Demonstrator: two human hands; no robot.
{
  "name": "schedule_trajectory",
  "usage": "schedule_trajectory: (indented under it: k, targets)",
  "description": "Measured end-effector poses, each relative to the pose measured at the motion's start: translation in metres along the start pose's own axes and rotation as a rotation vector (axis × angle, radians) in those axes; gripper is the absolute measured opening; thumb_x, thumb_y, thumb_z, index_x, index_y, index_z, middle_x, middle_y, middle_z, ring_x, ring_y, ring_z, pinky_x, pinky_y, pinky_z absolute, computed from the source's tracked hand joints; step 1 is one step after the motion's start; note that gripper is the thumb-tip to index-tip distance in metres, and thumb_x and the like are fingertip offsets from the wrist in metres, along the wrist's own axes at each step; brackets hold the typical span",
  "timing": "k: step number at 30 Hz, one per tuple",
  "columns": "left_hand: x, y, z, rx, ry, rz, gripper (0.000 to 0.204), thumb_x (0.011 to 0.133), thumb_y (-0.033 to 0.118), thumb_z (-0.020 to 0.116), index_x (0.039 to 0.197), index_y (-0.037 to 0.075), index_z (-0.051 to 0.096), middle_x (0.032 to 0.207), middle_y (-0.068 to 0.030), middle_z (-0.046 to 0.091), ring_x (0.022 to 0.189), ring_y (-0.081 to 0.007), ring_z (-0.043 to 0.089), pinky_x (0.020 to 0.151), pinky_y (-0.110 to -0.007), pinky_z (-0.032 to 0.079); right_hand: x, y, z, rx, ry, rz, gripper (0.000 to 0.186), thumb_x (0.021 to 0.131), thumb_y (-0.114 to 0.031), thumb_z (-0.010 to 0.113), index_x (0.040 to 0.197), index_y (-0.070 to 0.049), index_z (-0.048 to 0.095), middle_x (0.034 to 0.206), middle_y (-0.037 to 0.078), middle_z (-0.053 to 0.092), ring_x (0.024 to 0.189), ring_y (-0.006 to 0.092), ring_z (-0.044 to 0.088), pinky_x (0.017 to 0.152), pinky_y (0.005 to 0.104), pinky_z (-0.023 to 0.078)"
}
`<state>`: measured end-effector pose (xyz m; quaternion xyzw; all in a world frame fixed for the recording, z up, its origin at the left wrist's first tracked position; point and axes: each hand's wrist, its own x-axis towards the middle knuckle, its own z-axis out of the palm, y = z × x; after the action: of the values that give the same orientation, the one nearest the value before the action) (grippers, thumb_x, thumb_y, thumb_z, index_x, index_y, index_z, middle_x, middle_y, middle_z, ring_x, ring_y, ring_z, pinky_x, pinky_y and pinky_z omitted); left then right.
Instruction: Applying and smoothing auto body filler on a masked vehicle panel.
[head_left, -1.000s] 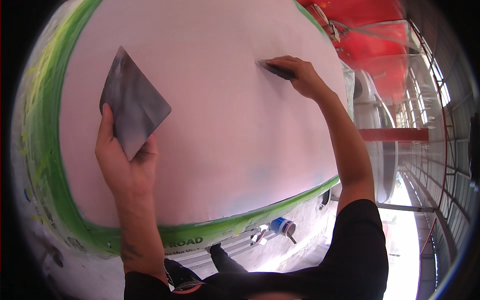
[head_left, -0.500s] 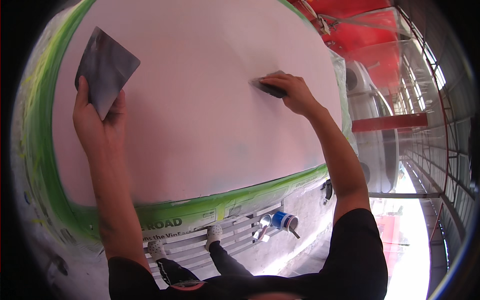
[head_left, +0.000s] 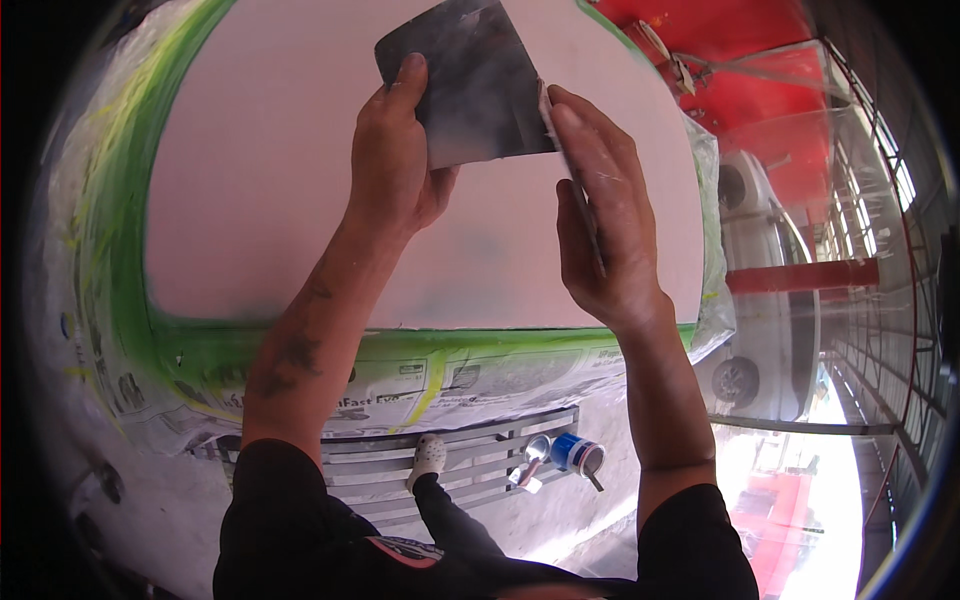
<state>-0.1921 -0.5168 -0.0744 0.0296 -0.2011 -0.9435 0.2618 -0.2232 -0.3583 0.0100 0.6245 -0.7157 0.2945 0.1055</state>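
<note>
My left hand [head_left: 388, 160] is closed on a thin dark grey square plate [head_left: 465, 85], thumb on its upper face and fingers underneath. Closed around a second thin flat plate [head_left: 573, 190], my right hand [head_left: 622, 225] keeps it on edge, so its face hardly shows. That plate's upper edge, with whitish material on it, meets or nearly meets the right side of the dark plate; contact is hard to tell. Both hands are above a large pale pink panel [head_left: 260, 180], whose border [head_left: 420, 342] is green.
Printed masking paper [head_left: 500, 378] and clear plastic hang around the panel. Below it, a slatted bench [head_left: 465, 462] bears a blue can [head_left: 573, 453] and an open metal can [head_left: 537, 448]. My light clog [head_left: 428, 455] rests there. A white vehicle [head_left: 765, 340] stands at the right.
My right hand has left the panel's surface and come toward me with its plate. My left hand has moved right, bringing the dark plate beside the right-hand one. The view has shifted.
</note>
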Motion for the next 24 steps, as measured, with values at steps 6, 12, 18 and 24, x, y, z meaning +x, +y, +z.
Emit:
schedule_trajectory:
  k: [6,12,18,24]
  targets:
    - [0.005,0.012,-0.015,-0.021,-0.051,0.067,0.044,0.102,0.031,0.034,0.126,-0.004,0.045,0.114,-0.0135,0.061,0.101,-0.0207,0.064,0.084,-0.032,0.056,-0.019,0.049,-0.009,-0.529,-0.205,0.175,0.079,0.067,0.014,0.062,0.132,-0.030,0.053,0.128,0.011,0.046,0.113,0.0333,0.051,0.095,0.0433,0.044]
    - [0.024,0.056,-0.046,-0.026,0.163,0.310,0.041,0.101,0.030,0.040,0.125,-0.003,0.045,0.116,-0.0127,0.059,0.100,-0.0231,0.064,0.080,-0.036,0.058,-0.016,0.106,0.025,-0.638,-0.194,0.168,0.045,0.076,0.008,0.053,0.112,-0.017,0.064,0.107,0.001,0.063,0.103,0.0243,0.058,0.082,0.0386,0.044]
    - [0.026,0.051,-0.056,0.007,0.376,0.279,0.042,0.101,0.032,0.039,0.127,-0.001,0.044,0.115,-0.0111,0.058,0.100,-0.0256,0.063,0.078,-0.040,0.057,0.057,0.159,0.092,-0.584,-0.302,0.148,0.048,0.077,0.008,0.049,0.111,-0.021,0.067,0.110,-0.003,0.066,0.098,0.0212,0.060,0.083,0.0388,0.043]
    - [0.027,0.051,-0.055,0.020,0.384,0.235,0.043,0.101,0.033,0.040,0.126,-0.001,0.045,0.117,-0.0111,0.058,0.101,-0.0241,0.063,0.079,-0.040,0.057,0.081,0.171,0.090,-0.512,-0.621,0.122,0.053,0.071,0.008,0.048,0.108,-0.023,0.069,0.104,-0.006,0.067,0.099,0.0173,0.059,0.087,0.0341,0.037]
